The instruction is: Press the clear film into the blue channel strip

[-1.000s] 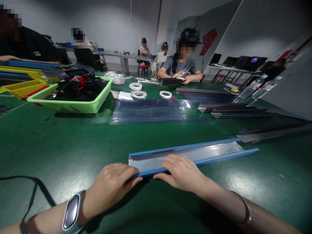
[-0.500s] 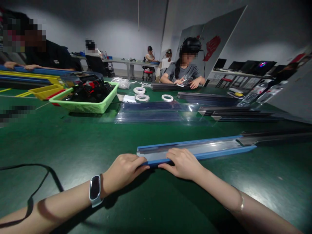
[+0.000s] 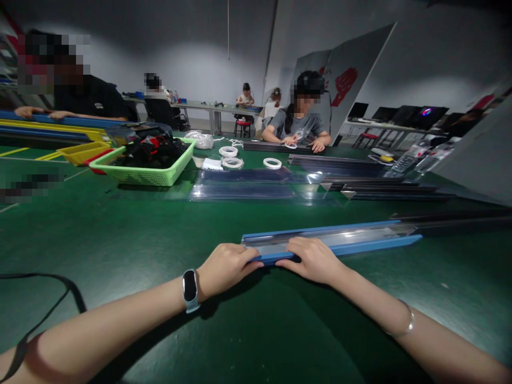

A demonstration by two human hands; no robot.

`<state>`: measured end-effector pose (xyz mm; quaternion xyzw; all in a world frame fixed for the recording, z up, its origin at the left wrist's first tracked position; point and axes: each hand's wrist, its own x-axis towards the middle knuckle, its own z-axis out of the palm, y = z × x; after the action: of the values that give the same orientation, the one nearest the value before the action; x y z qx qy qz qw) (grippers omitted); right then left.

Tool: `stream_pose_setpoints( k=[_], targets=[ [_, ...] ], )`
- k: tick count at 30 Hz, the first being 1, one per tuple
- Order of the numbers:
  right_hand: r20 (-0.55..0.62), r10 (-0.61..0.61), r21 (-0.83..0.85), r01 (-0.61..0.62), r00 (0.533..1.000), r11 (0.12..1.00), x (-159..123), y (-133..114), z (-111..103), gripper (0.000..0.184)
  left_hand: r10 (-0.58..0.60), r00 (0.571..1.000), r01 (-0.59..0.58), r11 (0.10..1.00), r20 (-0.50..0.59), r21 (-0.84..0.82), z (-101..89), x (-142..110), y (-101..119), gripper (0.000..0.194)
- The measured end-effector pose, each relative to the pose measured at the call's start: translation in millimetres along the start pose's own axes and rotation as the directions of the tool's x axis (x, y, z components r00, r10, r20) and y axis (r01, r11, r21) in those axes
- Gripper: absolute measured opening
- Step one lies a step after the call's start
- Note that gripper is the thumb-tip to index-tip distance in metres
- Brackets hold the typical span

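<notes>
Holding the near edge of the long blue piece in the grip of left hand and right hand. Could bend it by squeezing too hard.

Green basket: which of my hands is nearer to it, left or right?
Left. The left hand, holding the blue-edged channel, is closer to the camera than the green basket and right of it; the right hand, on the same channel, is farther right.

A light-green basket holding dark parts stands near white rolls.
</notes>
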<state>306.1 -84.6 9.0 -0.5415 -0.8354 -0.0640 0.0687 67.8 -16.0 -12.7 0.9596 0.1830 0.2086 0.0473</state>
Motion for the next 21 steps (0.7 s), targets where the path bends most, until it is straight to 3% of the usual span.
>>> stream_pose_setpoints(
  k=[9,12,21],
  targets=[
    [-0.060,-0.151,0.169,0.159,0.987,0.973,17,-11,-6,0.026,0.018,0.996,0.002,0.973,0.083,-0.231,-18.2,-14,-16,0.023],
    [-0.064,-0.183,0.207,0.193,0.981,0.959,21,-17,-1,0.029,0.042,0.997,-0.031,0.986,0.068,-0.166,-20.3,-17,-19,0.026],
    [-0.062,-0.110,0.183,0.120,0.992,0.976,22,-16,9,0.038,0.008,0.988,-0.021,0.996,0.152,0.085,-15.6,-12,-17,0.040]
  ],
)
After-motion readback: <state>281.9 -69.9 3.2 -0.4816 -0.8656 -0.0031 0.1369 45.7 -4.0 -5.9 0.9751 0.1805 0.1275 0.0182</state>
